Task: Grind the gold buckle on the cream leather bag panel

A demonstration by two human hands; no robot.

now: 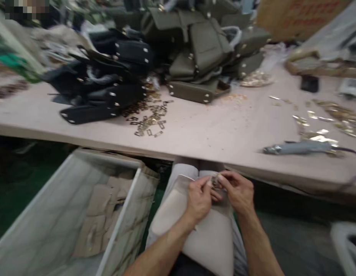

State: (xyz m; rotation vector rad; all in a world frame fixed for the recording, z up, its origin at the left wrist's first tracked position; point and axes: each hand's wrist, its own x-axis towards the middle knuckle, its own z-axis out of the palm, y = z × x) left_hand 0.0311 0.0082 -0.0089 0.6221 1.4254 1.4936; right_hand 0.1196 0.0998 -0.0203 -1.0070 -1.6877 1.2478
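bare forearms (163, 249) nearest the lens, entering from the bottom edge, above a pale beige bag piece (206, 237) laid across the lap on light grey trousers (185, 170).

left hand (199, 197): thumb and index drawn together, pinching the left side of a small metal fitting (215, 181). right hand (238, 189): thumb and index closed on the right side of the same fitting; other fingers curled. fitting blurred, exact shape not readable. position: between the two sets of fingertips, above the far end of the bag piece, just before the table edge.

worktable (201, 130), beyond the hands: rectangular metal rings (150, 122) in a loose heap beside black bags (88, 113); olive bags (209, 42) piled further back. to the right, grey electric screwdriver (301, 147) lying on its side, tip toward the left, near scattered gold-toned metal plates (322, 134).

left of the lap, below table height: pale bin (51, 207) with tan bag pieces (93, 226) inside.
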